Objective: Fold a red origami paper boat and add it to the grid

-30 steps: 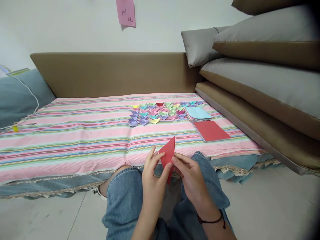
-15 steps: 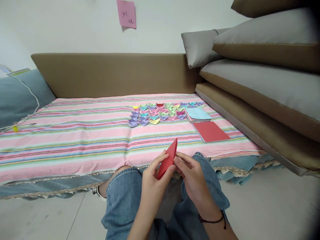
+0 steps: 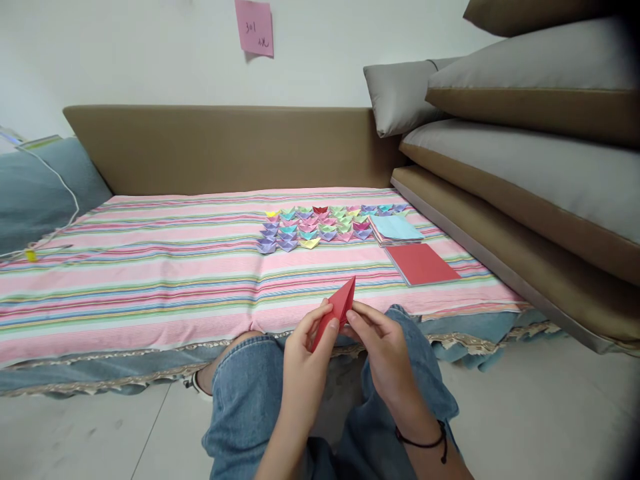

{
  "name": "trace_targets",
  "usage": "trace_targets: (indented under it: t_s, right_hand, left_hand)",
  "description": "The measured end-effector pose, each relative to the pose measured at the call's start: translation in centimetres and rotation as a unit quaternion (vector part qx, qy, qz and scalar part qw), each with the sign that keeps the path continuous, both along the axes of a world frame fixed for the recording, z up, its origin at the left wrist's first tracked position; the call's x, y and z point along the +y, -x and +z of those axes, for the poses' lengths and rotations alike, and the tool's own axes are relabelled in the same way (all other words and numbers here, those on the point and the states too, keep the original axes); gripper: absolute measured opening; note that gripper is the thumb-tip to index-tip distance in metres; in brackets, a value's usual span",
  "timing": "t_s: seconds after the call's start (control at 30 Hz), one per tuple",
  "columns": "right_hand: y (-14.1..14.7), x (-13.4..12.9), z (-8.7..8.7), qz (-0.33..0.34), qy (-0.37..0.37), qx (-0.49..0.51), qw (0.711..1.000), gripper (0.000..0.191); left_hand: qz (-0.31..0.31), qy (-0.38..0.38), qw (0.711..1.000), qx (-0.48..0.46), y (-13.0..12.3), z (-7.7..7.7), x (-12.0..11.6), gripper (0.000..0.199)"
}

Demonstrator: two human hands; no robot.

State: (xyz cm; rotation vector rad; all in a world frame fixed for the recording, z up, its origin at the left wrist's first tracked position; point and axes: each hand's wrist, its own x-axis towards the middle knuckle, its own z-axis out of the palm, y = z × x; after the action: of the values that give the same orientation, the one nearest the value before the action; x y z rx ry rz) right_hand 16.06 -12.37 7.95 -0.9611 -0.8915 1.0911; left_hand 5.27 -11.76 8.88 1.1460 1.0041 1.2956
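A folded piece of red origami paper [image 3: 340,301], triangular with its point up, is held between both hands above my knees. My left hand [image 3: 309,353] is closed on its left side, with the thumb lying across the front face. The fingertips of my right hand [image 3: 383,350] pinch its right edge, where the layers stand slightly apart. Rows of small folded paper boats [image 3: 315,227] in several colours sit on the striped cloth beyond my hands. To their right lie a stack of light blue paper [image 3: 397,227] and a stack of red paper [image 3: 424,263].
The pink striped cloth [image 3: 125,280] covers a low bed or sofa seat with a brown backrest [image 3: 225,150]. Grey and brown cushions [image 3: 530,160] are piled at the right. A white cable [image 3: 65,187] runs along the left. A pink note [image 3: 255,28] hangs on the wall.
My left thumb has moved up and left across the red paper, away from my right fingers. The paper's layers on the right look a little further apart.
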Motion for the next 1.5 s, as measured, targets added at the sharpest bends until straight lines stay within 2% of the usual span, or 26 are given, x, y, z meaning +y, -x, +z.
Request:
trace_targets:
  t_s: [0.27, 0.5, 0.9, 1.07, 1.2, 1.37, 1.47, 1.5]
  right_hand:
    - [0.2, -0.2, 0.5, -0.019, 0.012, -0.052, 0.998, 0.025]
    - [0.2, -0.2, 0.4, 0.003, 0.009, -0.027, 1.0, 0.03]
    - [0.0, -0.1, 0.3, 0.003, 0.016, -0.042, 0.999, 0.03]
    - [0.1, -0.1, 0.2, -0.002, 0.002, -0.045, 0.999, 0.027]
    - [0.5, 0.0, 0.2, -0.028, 0.011, -0.048, 0.998, 0.033]
    - [0.1, 0.2, -0.5, -0.086, 0.052, -0.036, 0.994, 0.036]
    - [-0.6, 0.2, -1.0, -0.062, 0.05, -0.016, 0.997, 0.028]
    - [-0.8, 0.1, -1.2, -0.045, 0.049, -0.011, 0.998, 0.026]
  left_hand:
    - [0.013, 0.008, 1.0, -0.024, -0.4, -0.2, 0.0, 0.029]
    - [0.028, -0.028, 0.998, 0.039, -0.4, -0.2, -0.4, 0.023]
    - [0.033, -0.019, 0.999, 0.024, -0.7, -0.1, -0.4, 0.025]
    - [0.074, -0.011, 0.997, 0.034, -0.4, -0.3, -0.2, 0.029]
    - [0.098, -0.033, 0.992, 0.075, -0.7, -0.4, -0.7, 0.03]
    - [0.051, -0.09, 0.991, 0.091, -0.4, -1.4, -2.0, 0.031]
    - [0.035, -0.091, 0.994, 0.049, 1.1, -1.6, -1.6, 0.031]
    - [0.01, -0.082, 0.996, 0.035, 1.7, -1.5, -1.2, 0.032]
